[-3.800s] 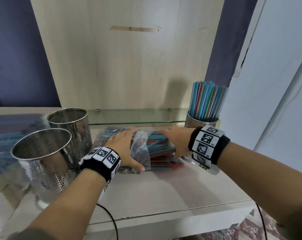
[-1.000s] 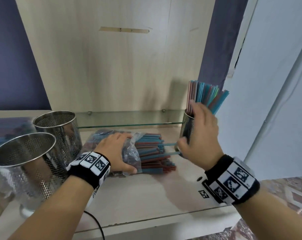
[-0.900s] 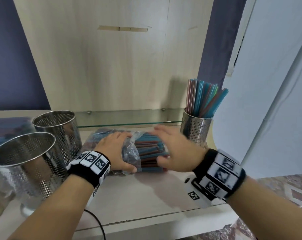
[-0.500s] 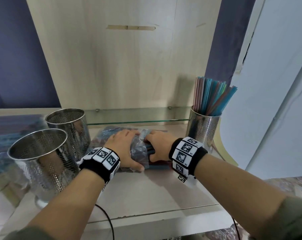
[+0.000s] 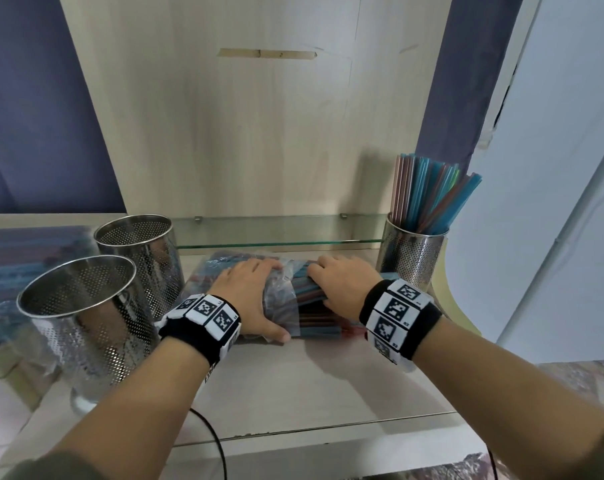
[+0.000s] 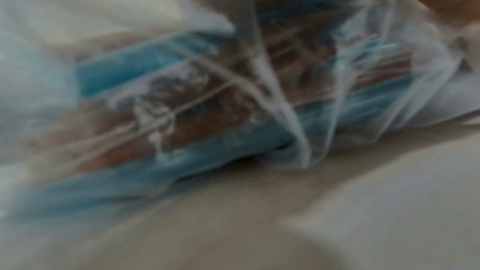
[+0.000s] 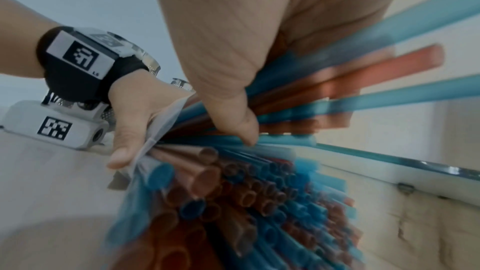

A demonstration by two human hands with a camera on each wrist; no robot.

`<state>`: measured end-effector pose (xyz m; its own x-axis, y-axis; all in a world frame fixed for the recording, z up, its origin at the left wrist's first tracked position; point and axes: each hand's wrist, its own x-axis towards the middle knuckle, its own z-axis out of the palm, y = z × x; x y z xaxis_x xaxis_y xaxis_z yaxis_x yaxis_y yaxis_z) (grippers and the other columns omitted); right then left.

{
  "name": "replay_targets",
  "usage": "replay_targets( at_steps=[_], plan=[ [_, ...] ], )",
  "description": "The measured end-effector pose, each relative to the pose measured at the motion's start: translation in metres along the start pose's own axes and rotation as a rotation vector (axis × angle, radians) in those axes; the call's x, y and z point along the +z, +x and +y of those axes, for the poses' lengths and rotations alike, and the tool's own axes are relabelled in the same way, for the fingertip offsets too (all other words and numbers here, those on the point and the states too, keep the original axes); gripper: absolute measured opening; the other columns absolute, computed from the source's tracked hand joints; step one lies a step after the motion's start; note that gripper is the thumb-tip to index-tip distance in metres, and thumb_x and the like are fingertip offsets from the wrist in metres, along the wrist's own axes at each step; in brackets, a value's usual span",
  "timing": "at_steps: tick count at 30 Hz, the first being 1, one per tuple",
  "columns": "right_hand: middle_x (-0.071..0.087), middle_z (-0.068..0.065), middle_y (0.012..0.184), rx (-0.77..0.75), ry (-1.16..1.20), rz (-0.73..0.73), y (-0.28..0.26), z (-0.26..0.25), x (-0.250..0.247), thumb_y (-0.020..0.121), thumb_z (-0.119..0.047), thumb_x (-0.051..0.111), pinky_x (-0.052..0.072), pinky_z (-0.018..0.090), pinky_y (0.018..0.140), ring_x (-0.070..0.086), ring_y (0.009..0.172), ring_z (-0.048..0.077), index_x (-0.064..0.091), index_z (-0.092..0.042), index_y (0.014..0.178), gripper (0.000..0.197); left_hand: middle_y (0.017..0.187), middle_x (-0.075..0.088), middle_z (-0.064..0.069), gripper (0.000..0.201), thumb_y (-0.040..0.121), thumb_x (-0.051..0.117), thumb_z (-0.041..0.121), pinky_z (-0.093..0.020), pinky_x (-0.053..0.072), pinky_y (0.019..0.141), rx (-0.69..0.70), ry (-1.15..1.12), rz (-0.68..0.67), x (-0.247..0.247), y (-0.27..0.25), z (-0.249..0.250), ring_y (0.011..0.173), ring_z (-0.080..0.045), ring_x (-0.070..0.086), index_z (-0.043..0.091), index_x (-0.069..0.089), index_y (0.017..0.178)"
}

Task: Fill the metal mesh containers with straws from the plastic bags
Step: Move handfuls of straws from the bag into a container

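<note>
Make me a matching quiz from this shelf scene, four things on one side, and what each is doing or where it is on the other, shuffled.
Things:
1. left hand
2. right hand
3. right-side mesh container
4. nearest mesh container

States:
A. stands empty at the left front
B. grips a handful of loose straws at the bag's open end
C. holds down the plastic bag
D. stands upright with straws sticking out of it

Pairs: 1-C, 2-B, 3-D, 4-A
</note>
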<state>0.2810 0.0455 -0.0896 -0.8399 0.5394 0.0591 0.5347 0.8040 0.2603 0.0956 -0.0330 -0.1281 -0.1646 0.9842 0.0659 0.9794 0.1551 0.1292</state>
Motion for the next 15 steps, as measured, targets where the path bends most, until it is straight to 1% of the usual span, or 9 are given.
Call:
replay_targets(
  at_steps=[1, 2, 4, 5, 8, 10, 13, 15],
  plan=[
    [0.049, 0.007, 0.135, 0.010, -0.040, 0.012, -0.002, 0.001, 0.001, 0.096, -0.023, 0.053, 0.042, 0.040, 0.095, 0.049, 0.122, 0.028, 0.041, -0.016, 0.136, 0.043, 0.145, 0.038, 0.005, 0.124, 0.040, 0.078, 0.077, -0.043, 0.031, 0.113, 0.000, 0.005, -0.002, 0.000, 0.000, 0.000, 0.134, -0.021, 0.037, 0.035, 0.024, 0.144],
    [0.048, 0.007, 0.135, 0.037, -0.086, 0.021, -0.004, 0.000, 0.002, 0.097, -0.022, 0.050, 0.040, 0.041, 0.098, 0.046, 0.124, 0.029, 0.040, -0.016, 0.136, 0.041, 0.146, 0.037, 0.004, 0.125, 0.041, 0.078, 0.076, -0.043, 0.031, 0.114, -0.002, 0.011, -0.004, 0.000, 0.000, 0.000, 0.135, -0.021, 0.037, 0.035, 0.024, 0.144],
    [0.047, 0.010, 0.134, 0.114, -0.159, 0.025, -0.006, -0.003, 0.002, 0.098, -0.022, 0.047, 0.038, 0.042, 0.099, 0.044, 0.123, 0.030, 0.042, -0.012, 0.135, 0.039, 0.147, 0.036, 0.004, 0.126, 0.040, 0.078, 0.077, -0.043, 0.030, 0.114, -0.005, 0.023, -0.005, 0.001, 0.000, 0.000, 0.136, -0.022, 0.036, 0.034, 0.023, 0.145],
    [0.047, 0.011, 0.134, 0.134, -0.161, 0.023, -0.005, -0.007, 0.002, 0.096, -0.023, 0.049, 0.038, 0.042, 0.098, 0.044, 0.123, 0.030, 0.043, -0.011, 0.134, 0.040, 0.148, 0.036, 0.003, 0.127, 0.040, 0.078, 0.077, -0.043, 0.030, 0.114, -0.005, 0.029, -0.005, 0.002, 0.000, 0.001, 0.136, -0.022, 0.036, 0.033, 0.023, 0.146],
    [0.045, 0.012, 0.136, 0.067, -0.026, -0.021, 0.004, -0.021, 0.008, 0.090, -0.023, 0.058, 0.040, 0.041, 0.100, 0.045, 0.125, 0.030, 0.041, -0.011, 0.136, 0.050, 0.148, 0.035, 0.003, 0.131, 0.038, 0.077, 0.079, -0.042, 0.029, 0.115, -0.010, 0.045, -0.009, 0.004, 0.002, 0.002, 0.137, -0.022, 0.035, 0.032, 0.022, 0.147],
    [0.045, 0.013, 0.138, 0.031, 0.057, -0.049, 0.011, -0.029, 0.011, 0.091, -0.021, 0.058, 0.042, 0.041, 0.101, 0.045, 0.127, 0.030, 0.040, -0.010, 0.137, 0.050, 0.149, 0.035, 0.002, 0.131, 0.038, 0.077, 0.079, -0.043, 0.029, 0.115, -0.013, 0.058, -0.015, 0.005, 0.002, 0.003, 0.137, -0.022, 0.034, 0.032, 0.021, 0.147],
    [0.043, 0.012, 0.141, 0.016, 0.023, -0.017, 0.014, -0.029, 0.012, 0.095, -0.021, 0.054, 0.040, 0.041, 0.102, 0.043, 0.130, 0.030, 0.039, -0.010, 0.140, 0.049, 0.149, 0.035, 0.002, 0.130, 0.039, 0.078, 0.078, -0.043, 0.029, 0.115, -0.013, 0.057, -0.015, 0.004, 0.002, 0.003, 0.137, -0.022, 0.034, 0.032, 0.022, 0.147],
    [0.046, 0.010, 0.139, 0.005, -0.022, 0.027, 0.013, -0.023, 0.012, 0.096, -0.021, 0.051, 0.039, 0.040, 0.100, 0.046, 0.127, 0.029, 0.041, -0.011, 0.139, 0.045, 0.147, 0.036, 0.003, 0.128, 0.039, 0.077, 0.079, -0.043, 0.029, 0.115, -0.008, 0.048, -0.007, 0.004, 0.001, 0.003, 0.136, -0.021, 0.035, 0.033, 0.024, 0.145]
  ],
)
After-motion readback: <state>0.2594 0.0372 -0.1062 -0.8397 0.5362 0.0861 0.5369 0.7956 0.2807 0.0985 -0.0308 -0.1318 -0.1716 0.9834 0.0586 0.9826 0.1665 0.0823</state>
